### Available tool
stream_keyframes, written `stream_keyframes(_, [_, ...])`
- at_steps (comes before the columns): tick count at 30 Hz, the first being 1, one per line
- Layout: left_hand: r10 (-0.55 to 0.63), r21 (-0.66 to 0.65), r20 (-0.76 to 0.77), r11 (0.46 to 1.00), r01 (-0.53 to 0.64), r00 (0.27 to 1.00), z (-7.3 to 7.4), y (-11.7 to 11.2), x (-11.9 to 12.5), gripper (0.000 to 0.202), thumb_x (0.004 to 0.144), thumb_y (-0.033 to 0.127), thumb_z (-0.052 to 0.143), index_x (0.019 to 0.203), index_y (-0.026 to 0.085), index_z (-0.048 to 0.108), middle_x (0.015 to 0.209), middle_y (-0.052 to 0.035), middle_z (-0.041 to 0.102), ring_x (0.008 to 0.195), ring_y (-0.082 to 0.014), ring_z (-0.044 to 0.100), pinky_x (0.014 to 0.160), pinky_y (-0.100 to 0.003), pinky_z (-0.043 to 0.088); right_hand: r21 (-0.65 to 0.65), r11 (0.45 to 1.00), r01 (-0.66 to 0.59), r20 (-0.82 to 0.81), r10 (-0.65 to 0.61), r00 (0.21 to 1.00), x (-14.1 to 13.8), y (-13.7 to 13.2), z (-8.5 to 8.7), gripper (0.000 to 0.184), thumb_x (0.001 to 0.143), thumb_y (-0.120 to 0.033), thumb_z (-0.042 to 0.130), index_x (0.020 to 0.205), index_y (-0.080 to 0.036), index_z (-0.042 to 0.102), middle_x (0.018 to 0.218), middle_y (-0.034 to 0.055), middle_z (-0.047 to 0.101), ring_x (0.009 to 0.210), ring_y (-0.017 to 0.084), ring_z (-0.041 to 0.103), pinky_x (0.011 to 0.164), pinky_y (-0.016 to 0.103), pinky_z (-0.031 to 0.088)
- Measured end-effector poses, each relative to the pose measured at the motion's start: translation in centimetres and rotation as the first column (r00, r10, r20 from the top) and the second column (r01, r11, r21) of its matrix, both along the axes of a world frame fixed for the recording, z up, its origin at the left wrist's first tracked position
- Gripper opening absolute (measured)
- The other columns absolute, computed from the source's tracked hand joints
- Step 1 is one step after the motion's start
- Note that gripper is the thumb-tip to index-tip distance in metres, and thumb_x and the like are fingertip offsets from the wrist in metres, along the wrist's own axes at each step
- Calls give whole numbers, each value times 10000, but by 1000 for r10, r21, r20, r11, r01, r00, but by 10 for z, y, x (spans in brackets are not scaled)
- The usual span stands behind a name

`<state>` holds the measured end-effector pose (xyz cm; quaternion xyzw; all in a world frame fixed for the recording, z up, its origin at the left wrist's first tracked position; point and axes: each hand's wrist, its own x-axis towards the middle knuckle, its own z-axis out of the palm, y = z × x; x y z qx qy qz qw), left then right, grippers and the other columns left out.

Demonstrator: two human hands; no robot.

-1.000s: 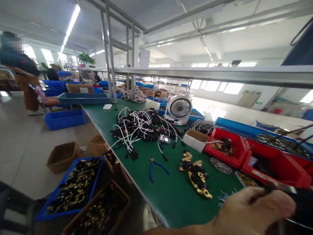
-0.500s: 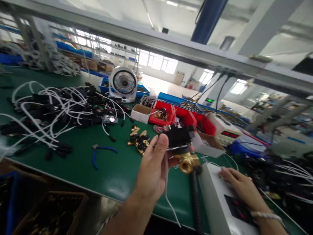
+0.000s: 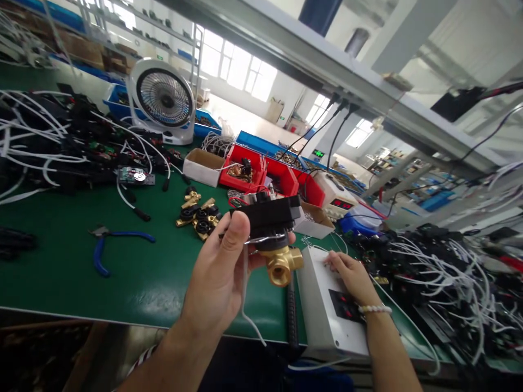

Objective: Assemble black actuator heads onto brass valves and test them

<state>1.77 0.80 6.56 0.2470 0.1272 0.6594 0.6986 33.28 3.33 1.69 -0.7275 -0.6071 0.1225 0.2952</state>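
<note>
My left hand [image 3: 220, 272] is closed around a brass valve with a black actuator box on top [image 3: 272, 231], held above the green bench; a white cable hangs down from it. My right hand [image 3: 351, 277] rests with its fingers flat on top of a white control box [image 3: 327, 321] at the bench's front edge. A pile of several more brass valves [image 3: 198, 213] lies on the mat just beyond my left hand.
Blue-handled pliers [image 3: 108, 245] lie on the green mat [image 3: 61, 267] at left. A tangle of white and black cables [image 3: 61, 141] fills the far left, a white fan [image 3: 163, 103] behind it. Red bins [image 3: 261, 174], cardboard boxes and more cables [image 3: 441, 272] stand right.
My view has swung right and down. The left hand came up holding the valve. The right hand has settled on the white box.
</note>
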Motion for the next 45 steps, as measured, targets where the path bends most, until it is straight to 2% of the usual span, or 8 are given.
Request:
stream_keyframes(12, [69,-49,-68,996,-73,995,2,-3,-4,502,769,524,739,1109,160,674,887,-83,732,767,-230,720,656,-287,616,-12,1000,14,-27,-14,1000,-1,-2,-1,658,734,-811,463,667,-187,659,590,32,550,590,182,512,549,285,396])
stream_keyframes(21, [50,-87,12,995,-48,999,3,-5,-4,418,927,378,583,1307,203,577,964,-79,726,826,-240,712,711,-297,597,-8,1000,5,-20,-6,1000,-2,-2,1,656,744,-800,476,672,-179,676,591,38,571,595,185,534,559,286,416])
stream_keyframes(27, [145,-15,47,989,-144,988,4,-2,-2,365,818,251,733,1172,217,647,1060,-45,711,1005,-215,683,836,-244,574,-7,1000,15,-18,-15,1000,-2,-2,1,678,727,-820,465,663,-178,674,585,40,570,583,185,524,568,296,418])
stream_keyframes(30, [1,-114,127,993,13,992,5,4,-2,214,942,271,550,1051,143,682,913,-79,726,858,-205,715,755,-286,606,0,1000,0,-26,0,1000,-3,-2,3,680,705,-833,480,653,-183,675,590,44,584,615,196,548,620,309,444])
stream_keyframes(33, [-133,-244,214,952,185,968,8,8,-4,393,1012,299,375,962,70,690,801,-123,720,712,-201,717,647,-321,623,4,1000,-13,-36,13,999,-3,-1,3,679,690,-840,502,665,-188,687,597,47,597,628,206,565,629,315,461])
stream_keyframes(35, [-128,-273,244,942,195,961,10,8,-5,428,1022,303,352,945,60,696,790,-128,721,694,-191,716,635,-314,626,10,1000,-13,-45,14,999,-2,1,1,699,683,-862,485,646,-191,680,598,50,602,627,211,571,623,321,466])
stream_keyframes(40, [-121,-212,232,962,171,965,14,4,-3,467,1023,326,358,882,76,726,786,-123,725,691,-180,717,649,-295,629,21,1000,-12,-67,13,998,3,5,-5,777,677,-920,392,561,-190,633,622,76,633,627,220,581,639,346,482])
stream_keyframes(45, [-128,-171,226,971,169,966,14,-1,-1,503,1026,320,322,862,75,731,775,-130,725,680,-187,716,655,-302,625,39,999,-28,-56,30,998,2,0,-1,741,704,-889,432,644,-195,685,617,62,625,620,212,575,614,327,479])
